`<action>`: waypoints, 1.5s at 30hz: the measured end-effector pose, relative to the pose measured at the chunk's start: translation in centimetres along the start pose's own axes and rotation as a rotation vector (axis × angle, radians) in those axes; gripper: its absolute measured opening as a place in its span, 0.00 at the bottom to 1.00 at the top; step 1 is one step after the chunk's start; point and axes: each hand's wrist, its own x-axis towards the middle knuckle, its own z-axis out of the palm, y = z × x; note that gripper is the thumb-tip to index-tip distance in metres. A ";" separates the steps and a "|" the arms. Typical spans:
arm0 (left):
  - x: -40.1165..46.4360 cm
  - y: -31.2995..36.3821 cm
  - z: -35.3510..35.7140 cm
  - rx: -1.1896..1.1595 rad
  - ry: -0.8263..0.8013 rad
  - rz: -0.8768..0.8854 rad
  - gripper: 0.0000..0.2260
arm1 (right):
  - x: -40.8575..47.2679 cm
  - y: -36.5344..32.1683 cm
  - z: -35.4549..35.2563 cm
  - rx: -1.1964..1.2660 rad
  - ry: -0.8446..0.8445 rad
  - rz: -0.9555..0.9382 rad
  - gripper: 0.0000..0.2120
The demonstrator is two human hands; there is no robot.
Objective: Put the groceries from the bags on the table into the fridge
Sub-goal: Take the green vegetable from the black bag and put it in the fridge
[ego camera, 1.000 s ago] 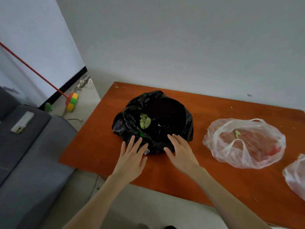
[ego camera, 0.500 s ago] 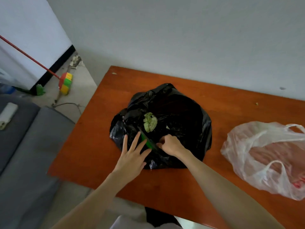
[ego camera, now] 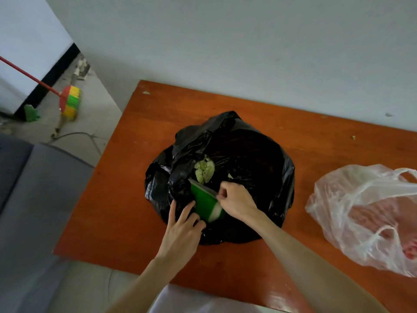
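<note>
Where it lay tucked, green packet [ego camera: 206,201] now emerges (right hand [ego camera: 237,201] pinching).

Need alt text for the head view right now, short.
The right hand pinches a green packet half out of a black bag on an orange table; the left hand holds the bag's near edge.

Grey wall [ego camera: 225,41], concrete floor [ego camera: 94,114], grey sofa [ego camera: 33,199], broom [ego camera: 70,101].
</note>
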 end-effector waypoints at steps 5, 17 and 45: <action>0.2 -0.8 -0.4 -0.022 -0.033 0.061 0.11 | -0.6 -0.9 -2.3 0.147 0.130 -0.074 0.07; 2.0 -2.4 -3.0 -0.063 -0.001 0.161 0.17 | -7.6 -0.5 -6.1 0.151 0.589 -0.158 0.06; -12.2 44.0 -15.9 -1.101 -0.872 0.722 0.09 | -60.3 17.7 2.6 0.505 1.577 0.603 0.30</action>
